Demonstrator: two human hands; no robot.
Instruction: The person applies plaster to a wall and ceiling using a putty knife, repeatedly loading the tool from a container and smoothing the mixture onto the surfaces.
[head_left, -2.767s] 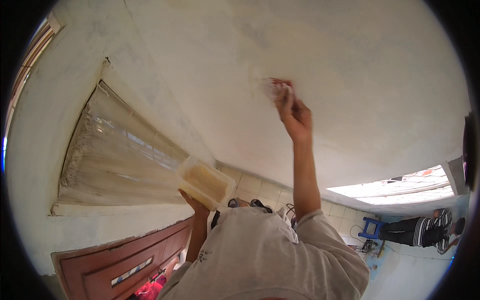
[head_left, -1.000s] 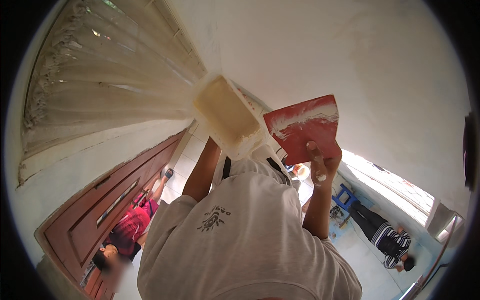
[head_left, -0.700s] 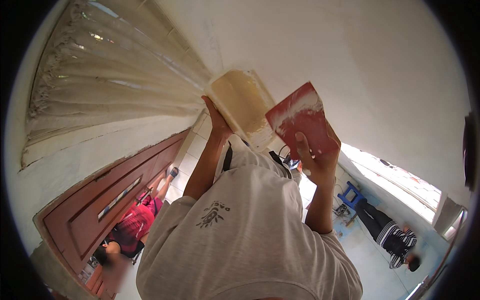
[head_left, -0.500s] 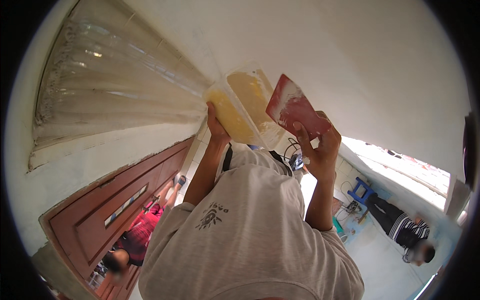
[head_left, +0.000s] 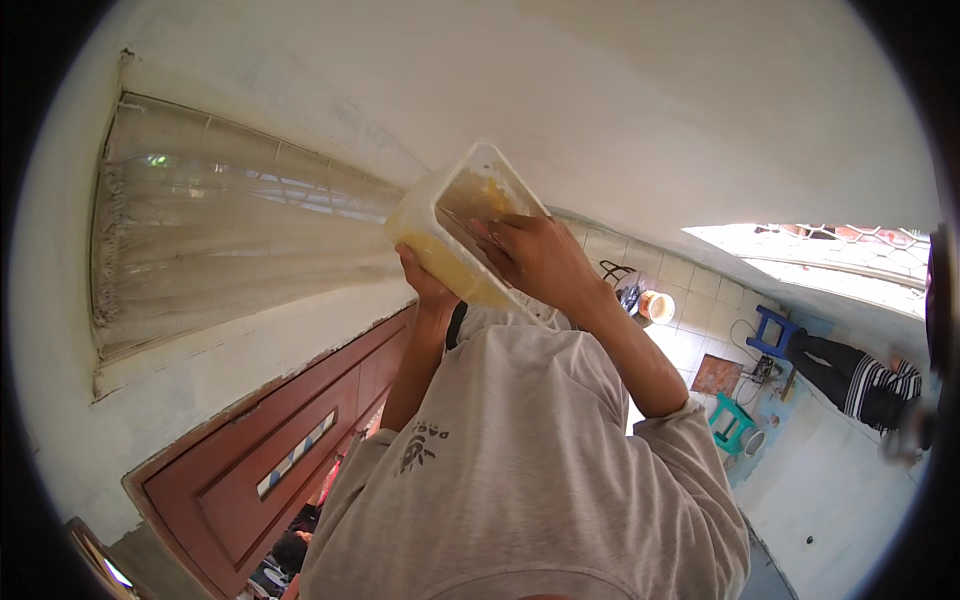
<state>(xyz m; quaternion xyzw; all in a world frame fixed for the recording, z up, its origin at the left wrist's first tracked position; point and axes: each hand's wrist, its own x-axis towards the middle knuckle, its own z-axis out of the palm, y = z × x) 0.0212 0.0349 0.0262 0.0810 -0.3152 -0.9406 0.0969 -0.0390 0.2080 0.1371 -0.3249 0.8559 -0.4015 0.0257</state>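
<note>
The translucent plastic tub [head_left: 455,235] of yellowish paste sits up near the white ceiling [head_left: 650,110], long axis tilted up to the right. Left hand [head_left: 425,285] cups it from underneath, fingers curled on the base. Right hand [head_left: 535,260] is dipped inside over the rim; can't tell what it's pinching.

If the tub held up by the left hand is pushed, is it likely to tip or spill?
Probably yes. The tub rests tilted on the left hand only from below, and the right hand reaches inside. Its thin translucent walls may flex. The yellowish paste looks thick, so it likely clings.
</note>
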